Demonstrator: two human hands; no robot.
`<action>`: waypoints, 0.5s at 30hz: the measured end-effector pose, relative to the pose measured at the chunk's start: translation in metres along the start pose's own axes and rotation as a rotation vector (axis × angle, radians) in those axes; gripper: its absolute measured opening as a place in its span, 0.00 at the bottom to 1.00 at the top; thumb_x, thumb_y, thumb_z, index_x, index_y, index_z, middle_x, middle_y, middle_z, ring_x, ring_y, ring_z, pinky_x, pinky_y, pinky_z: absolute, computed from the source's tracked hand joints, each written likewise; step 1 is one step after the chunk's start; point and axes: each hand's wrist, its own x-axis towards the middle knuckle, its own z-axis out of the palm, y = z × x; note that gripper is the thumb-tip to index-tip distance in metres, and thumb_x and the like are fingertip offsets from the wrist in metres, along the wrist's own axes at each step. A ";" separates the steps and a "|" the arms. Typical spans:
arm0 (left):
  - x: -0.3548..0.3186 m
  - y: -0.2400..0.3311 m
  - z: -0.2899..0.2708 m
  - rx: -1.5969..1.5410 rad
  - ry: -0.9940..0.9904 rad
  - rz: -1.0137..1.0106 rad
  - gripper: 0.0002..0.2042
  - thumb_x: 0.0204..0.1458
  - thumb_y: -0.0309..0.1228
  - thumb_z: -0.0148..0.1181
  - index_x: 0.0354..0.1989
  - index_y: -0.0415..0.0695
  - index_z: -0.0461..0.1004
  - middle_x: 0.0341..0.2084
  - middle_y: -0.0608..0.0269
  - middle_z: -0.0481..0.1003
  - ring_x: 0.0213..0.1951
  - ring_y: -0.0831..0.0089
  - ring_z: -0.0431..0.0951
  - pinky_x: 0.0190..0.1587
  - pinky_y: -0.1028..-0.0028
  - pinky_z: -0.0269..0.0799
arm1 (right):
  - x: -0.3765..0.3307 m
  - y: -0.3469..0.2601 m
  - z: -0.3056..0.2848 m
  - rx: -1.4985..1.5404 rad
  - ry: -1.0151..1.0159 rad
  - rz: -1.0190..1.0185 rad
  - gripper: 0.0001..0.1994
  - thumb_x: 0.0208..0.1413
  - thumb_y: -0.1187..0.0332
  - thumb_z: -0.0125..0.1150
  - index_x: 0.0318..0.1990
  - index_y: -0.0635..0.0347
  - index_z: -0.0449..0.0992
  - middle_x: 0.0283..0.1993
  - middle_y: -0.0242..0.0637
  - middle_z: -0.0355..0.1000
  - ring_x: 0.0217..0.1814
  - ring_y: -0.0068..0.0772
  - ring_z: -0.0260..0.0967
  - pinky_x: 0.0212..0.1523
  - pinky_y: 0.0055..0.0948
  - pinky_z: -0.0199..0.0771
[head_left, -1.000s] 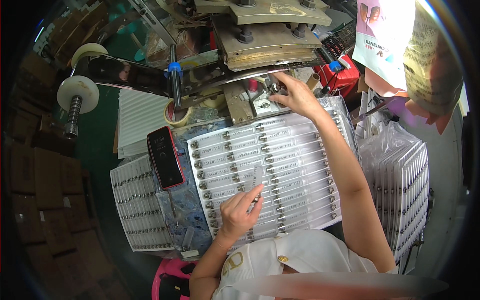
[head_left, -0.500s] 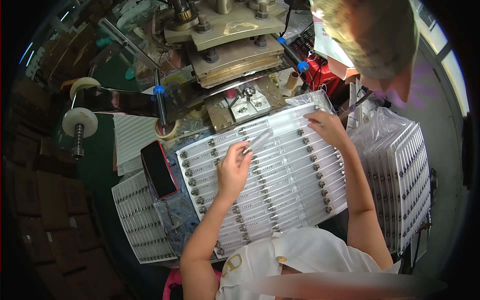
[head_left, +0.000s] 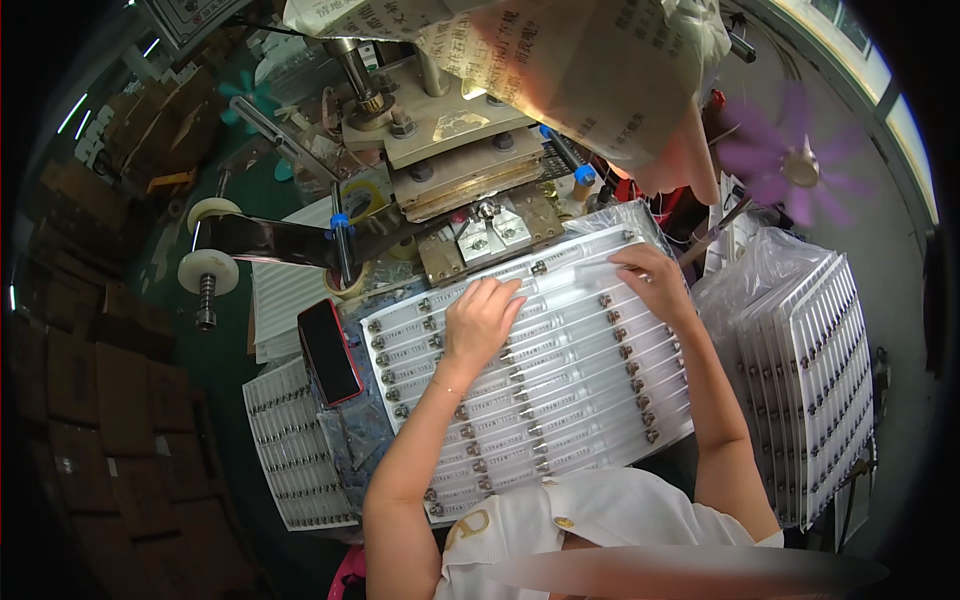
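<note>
Clear blister tray (head_left: pixel 560 380) under both flat hands

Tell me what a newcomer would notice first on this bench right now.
First, the big clear tray of small metal-tipped parts in rows at centre, with the left hand flat on its upper middle and the right hand at its top right edge. Above it sits the press machine. A dark phone lies left of the tray, and stacked trays stand right.
</note>
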 end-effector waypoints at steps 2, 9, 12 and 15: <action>-0.001 -0.008 -0.016 0.019 0.024 0.053 0.11 0.46 0.30 0.65 0.39 0.45 0.78 0.24 0.64 0.71 0.27 0.67 0.75 0.27 0.70 0.71 | 0.000 -0.010 -0.007 -0.022 0.111 -0.042 0.13 0.51 0.76 0.61 0.46 0.59 0.77 0.44 0.36 0.74 0.41 0.28 0.73 0.38 0.25 0.74; 0.069 -0.031 -0.016 0.344 0.143 0.176 0.13 0.46 0.27 0.63 0.43 0.50 0.78 0.18 0.65 0.68 0.23 0.68 0.73 0.25 0.71 0.70 | 0.049 -0.044 0.009 0.000 0.256 -0.060 0.16 0.49 0.80 0.62 0.48 0.63 0.76 0.46 0.35 0.73 0.43 0.22 0.71 0.42 0.20 0.72; 0.076 -0.037 -0.014 0.412 0.135 0.224 0.13 0.48 0.27 0.60 0.43 0.48 0.77 0.18 0.67 0.66 0.24 0.70 0.73 0.26 0.72 0.71 | 0.072 -0.069 0.029 -0.017 0.298 -0.073 0.14 0.48 0.79 0.63 0.45 0.63 0.77 0.43 0.36 0.75 0.42 0.24 0.72 0.43 0.21 0.73; 0.060 -0.011 -0.025 0.451 0.133 0.356 0.12 0.46 0.27 0.58 0.41 0.45 0.76 0.18 0.69 0.66 0.22 0.76 0.71 0.24 0.77 0.68 | 0.086 -0.073 0.051 -0.081 0.358 -0.327 0.14 0.48 0.74 0.66 0.44 0.60 0.77 0.44 0.40 0.75 0.41 0.33 0.75 0.40 0.26 0.75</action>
